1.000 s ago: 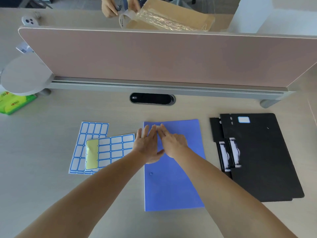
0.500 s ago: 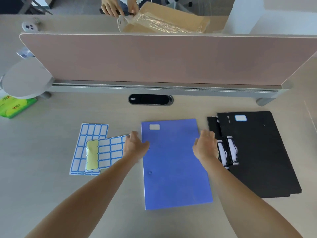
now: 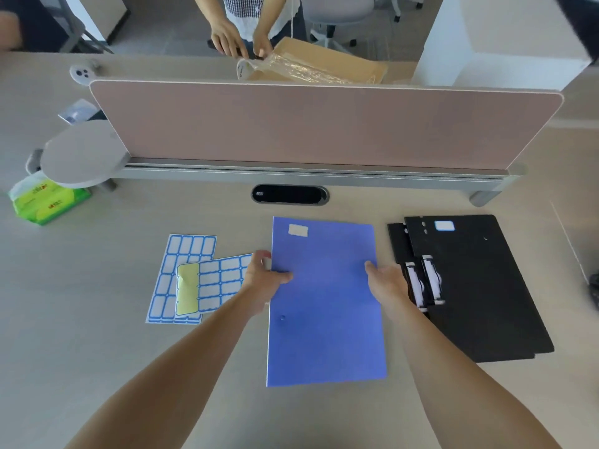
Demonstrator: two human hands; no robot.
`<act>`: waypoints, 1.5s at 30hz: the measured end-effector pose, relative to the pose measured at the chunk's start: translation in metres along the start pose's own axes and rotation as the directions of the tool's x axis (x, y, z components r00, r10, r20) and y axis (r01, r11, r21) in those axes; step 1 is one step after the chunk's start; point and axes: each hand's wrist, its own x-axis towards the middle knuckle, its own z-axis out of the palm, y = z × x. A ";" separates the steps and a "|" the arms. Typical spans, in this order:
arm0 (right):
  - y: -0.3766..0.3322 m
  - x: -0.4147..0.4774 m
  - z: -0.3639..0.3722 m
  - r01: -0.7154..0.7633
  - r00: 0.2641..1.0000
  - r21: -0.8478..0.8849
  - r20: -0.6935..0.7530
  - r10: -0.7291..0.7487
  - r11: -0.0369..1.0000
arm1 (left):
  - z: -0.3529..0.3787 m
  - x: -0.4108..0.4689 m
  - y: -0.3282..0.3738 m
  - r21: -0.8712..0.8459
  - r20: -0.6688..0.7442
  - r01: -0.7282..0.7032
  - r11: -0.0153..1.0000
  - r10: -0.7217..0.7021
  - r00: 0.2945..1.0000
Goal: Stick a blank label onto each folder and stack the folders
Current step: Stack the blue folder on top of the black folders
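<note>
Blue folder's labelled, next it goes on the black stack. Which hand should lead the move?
Right, probably. The right hand grips the blue folder on the edge facing the black stack, so it can pull straight across. The left hand holds the far edge, beside the label sheets, and can only follow.

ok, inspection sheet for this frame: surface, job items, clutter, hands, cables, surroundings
Surface: pale wood-look desk, flat, bare at the front.
Job's things: blue card folder lying flat, white blank label at its top left; black folder stack to its right, top one bearing a blue-edged label; two blue-bordered label sheets to the left, overlapping, one corner peeled to yellow backing.
Clutter: green tissue pack at far left.
Grippers: left hand grips the blue folder's left edge; right hand grips its right edge.
Cables: nothing seen; dark oval cable port only.
Surroundings: pink divider panel; another person's hands handling a cardboard box behind it.
</note>
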 end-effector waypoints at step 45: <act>0.172 0.138 -0.259 -0.036 0.999 -0.180 -0.024 0.033 0.983 | 0.338 -0.051 0.021 0.342 -0.001 0.054 0.938 -0.057 0.998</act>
